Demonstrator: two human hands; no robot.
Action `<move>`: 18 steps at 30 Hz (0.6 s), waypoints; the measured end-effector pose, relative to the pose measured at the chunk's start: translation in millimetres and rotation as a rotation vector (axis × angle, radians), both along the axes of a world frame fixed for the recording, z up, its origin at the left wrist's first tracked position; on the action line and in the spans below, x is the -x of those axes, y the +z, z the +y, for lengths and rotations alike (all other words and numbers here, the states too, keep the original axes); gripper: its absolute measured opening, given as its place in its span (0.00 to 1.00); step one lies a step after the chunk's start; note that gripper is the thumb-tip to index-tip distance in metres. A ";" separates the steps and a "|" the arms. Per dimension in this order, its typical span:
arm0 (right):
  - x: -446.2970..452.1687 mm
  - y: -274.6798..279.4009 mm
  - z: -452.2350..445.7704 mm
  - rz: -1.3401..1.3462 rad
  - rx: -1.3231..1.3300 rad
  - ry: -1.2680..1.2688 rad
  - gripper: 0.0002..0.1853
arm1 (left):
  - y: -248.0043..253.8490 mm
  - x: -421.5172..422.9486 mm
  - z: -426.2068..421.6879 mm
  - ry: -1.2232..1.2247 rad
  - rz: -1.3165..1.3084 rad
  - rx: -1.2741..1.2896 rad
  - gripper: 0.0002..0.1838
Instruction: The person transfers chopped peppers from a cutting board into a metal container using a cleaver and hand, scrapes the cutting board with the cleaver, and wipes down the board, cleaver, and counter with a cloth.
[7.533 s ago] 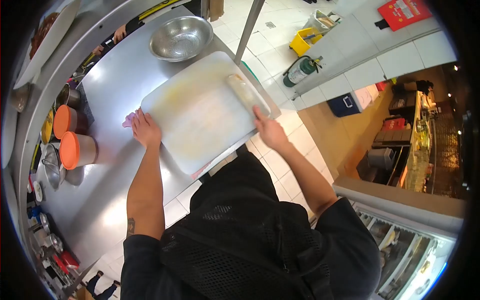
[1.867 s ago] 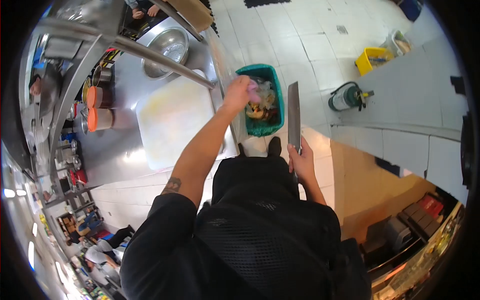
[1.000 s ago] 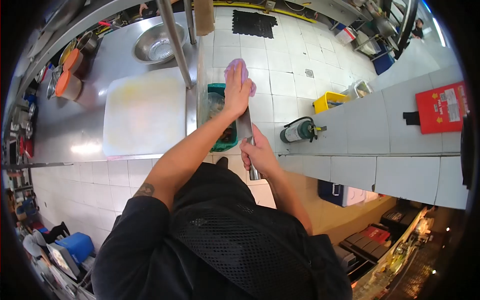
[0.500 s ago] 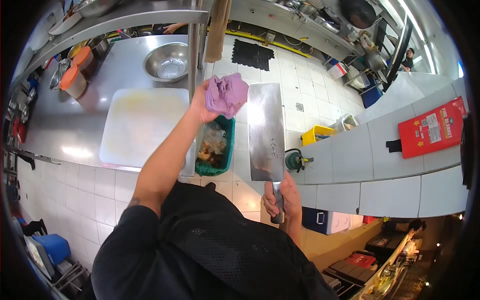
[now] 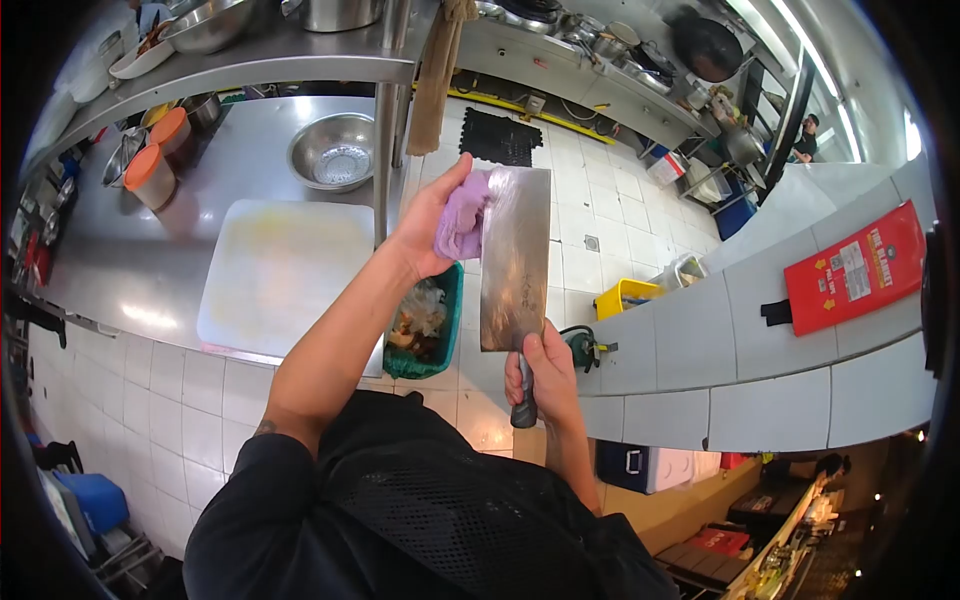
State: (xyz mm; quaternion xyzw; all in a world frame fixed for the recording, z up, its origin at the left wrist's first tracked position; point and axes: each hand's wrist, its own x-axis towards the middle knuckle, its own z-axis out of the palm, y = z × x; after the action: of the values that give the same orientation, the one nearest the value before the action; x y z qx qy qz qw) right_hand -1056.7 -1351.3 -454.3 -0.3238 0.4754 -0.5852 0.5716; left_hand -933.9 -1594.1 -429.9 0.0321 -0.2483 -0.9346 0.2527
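Observation:
A broad cleaver (image 5: 516, 260) stands upright in front of me, its flat side facing me. My right hand (image 5: 546, 372) is closed round its dark handle. On the left edge of the blade lies a crumpled purple cloth (image 5: 462, 217), held by my left hand (image 5: 422, 228), whose thumb points up. Part of the cloth is hidden behind the blade. Below my left hand is a green-lined bin (image 5: 447, 335) with scraps in it. A white cutting board (image 5: 285, 275) lies on the steel table to the left.
On the steel table (image 5: 90, 275) are a perforated bowl (image 5: 333, 152) and orange-lidded tubs (image 5: 150, 177). A metal post (image 5: 383, 165) rises near its edge. To the right are a fire extinguisher (image 5: 581, 349), a yellow bucket (image 5: 625, 297) and a low tiled wall (image 5: 690, 350). A person (image 5: 806, 140) stands far off.
The cloth in my left hand has gone from the bin area to the cleaver's left edge. My right hand has raised the cleaver with its flat side toward me, and it has shifted slightly left.

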 end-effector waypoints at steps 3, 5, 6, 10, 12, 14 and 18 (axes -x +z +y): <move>1.9 -6.1 -14.3 0.050 0.021 -0.047 0.16 | -4.8 6.8 10.5 0.011 -0.052 0.009 0.32; 4.2 -11.0 -25.3 0.052 0.023 -0.059 0.15 | -6.0 12.2 16.6 0.057 -0.128 -0.012 0.33; 6.1 -15.6 -31.8 0.093 0.040 -0.070 0.14 | -10.2 15.0 18.0 0.078 -0.183 -0.010 0.33; 17.0 -20.2 -61.8 0.114 0.020 -0.159 0.10 | -46.7 13.4 29.6 -0.028 -0.389 0.152 0.33; 30.4 -29.1 -83.7 0.108 -0.005 -0.189 0.10 | -79.4 13.7 52.1 0.047 -0.458 0.092 0.34; 40.6 -50.2 -92.1 0.092 -0.033 -0.226 0.09 | -112.4 -13.5 68.0 0.027 -0.470 -0.169 0.34; 38.8 -103.3 -95.3 0.033 -0.272 -0.208 0.10 | -150.9 -108.1 99.0 0.076 -0.357 -0.366 0.34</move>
State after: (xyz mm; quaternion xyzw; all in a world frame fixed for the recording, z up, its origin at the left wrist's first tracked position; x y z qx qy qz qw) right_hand -1095.5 -1446.6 -557.7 -0.2021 0.5906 -0.5661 0.5384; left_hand -825.9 -1495.1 -580.8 0.2513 -0.1143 -0.9332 0.2300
